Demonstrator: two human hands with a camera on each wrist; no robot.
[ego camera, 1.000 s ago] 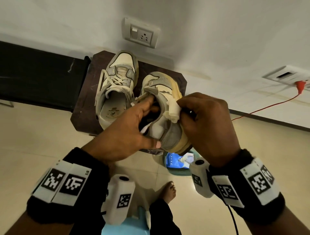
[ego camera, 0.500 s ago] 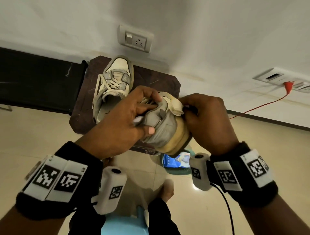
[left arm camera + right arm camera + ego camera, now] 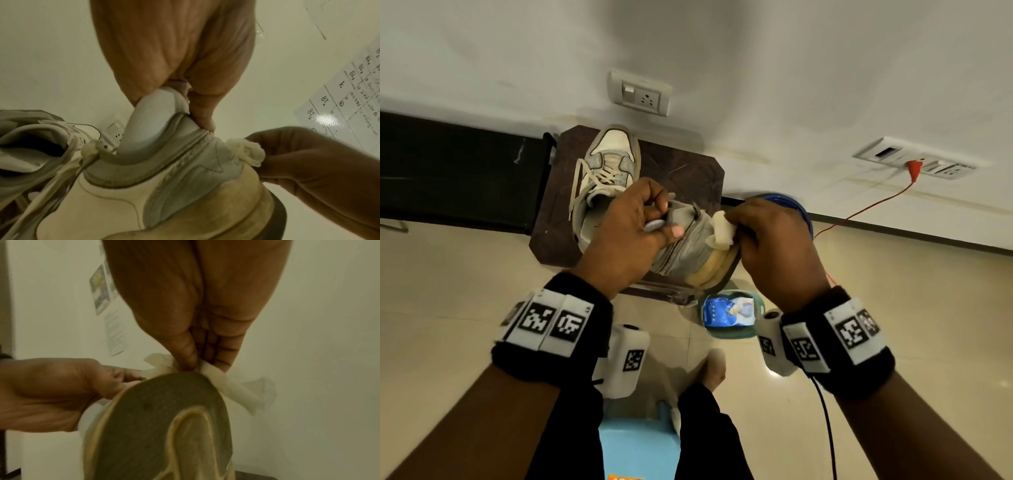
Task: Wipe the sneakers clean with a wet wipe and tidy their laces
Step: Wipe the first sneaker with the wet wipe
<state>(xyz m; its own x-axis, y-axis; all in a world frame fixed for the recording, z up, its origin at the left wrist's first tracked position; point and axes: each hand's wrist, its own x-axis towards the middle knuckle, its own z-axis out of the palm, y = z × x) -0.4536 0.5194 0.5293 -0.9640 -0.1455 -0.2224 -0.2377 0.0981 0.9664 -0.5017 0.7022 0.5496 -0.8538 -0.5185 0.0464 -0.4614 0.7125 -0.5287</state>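
The left hand [image 3: 625,233] grips the held sneaker [image 3: 688,246] at its heel collar, its fingers [image 3: 202,113] curled over the padded rim and the thumb on the outside, so the shoe is lifted off the tabletop [image 3: 688,171] with its heel turned toward the person and its yellowed sole to the right. The right hand [image 3: 774,246] pinches a bunched wet wipe [image 3: 720,229] between thumb and curled fingers and presses it against the grey heel panel, just above the sole edge; in the right wrist view the wipe [image 3: 230,386] lies at the rim of the dark outsole. The second sneaker [image 3: 606,174] stands on the dark tabletop to the left and farther off, toe toward the wall, its laces [image 3: 577,185] loose and trailing down its left side. On the floor near the tabletop, below the hands, sits a small green basket [image 3: 729,334] with a blue packet [image 3: 717,311] inside. A wall socket [image 3: 640,97] is mounted beyond the tabletop.
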